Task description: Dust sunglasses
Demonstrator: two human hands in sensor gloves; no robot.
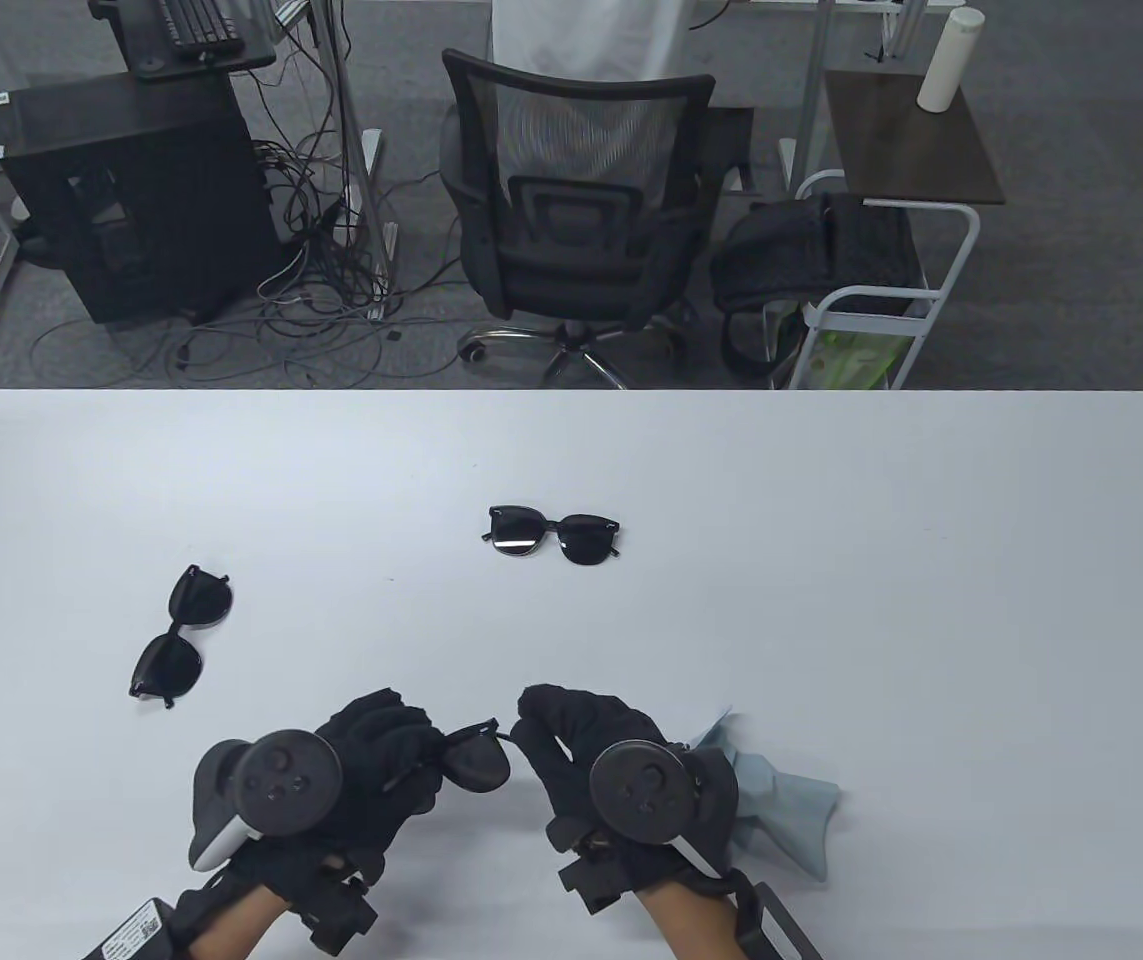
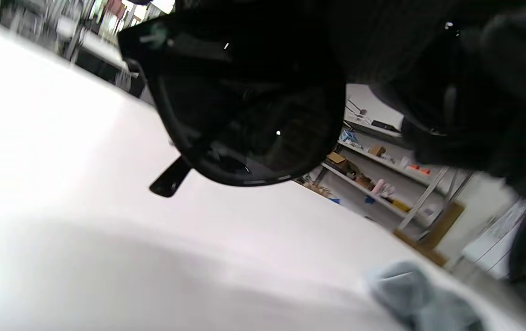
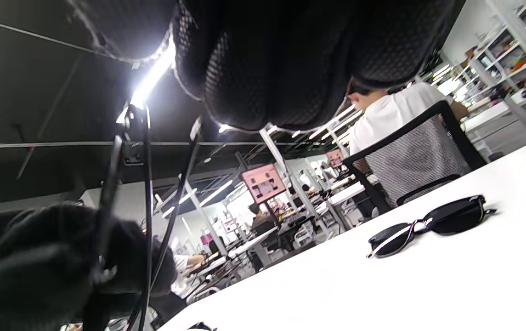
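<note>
Lower centre: left hand (image 1: 381,770) grips glossy black sunglasses (image 1: 476,760), partly hidden; right hand (image 1: 581,745) pinches its temple tip. Crumpled pale-blue cloth (image 1: 781,795) half concealed behind.

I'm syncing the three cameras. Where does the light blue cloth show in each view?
Table view: the light blue cloth lies on the table, partly under the right hand, lower right of centre.
Left wrist view: cloth at the bottom right corner.
Right wrist view: not in it.
Shared landmark: the white table.
</note>
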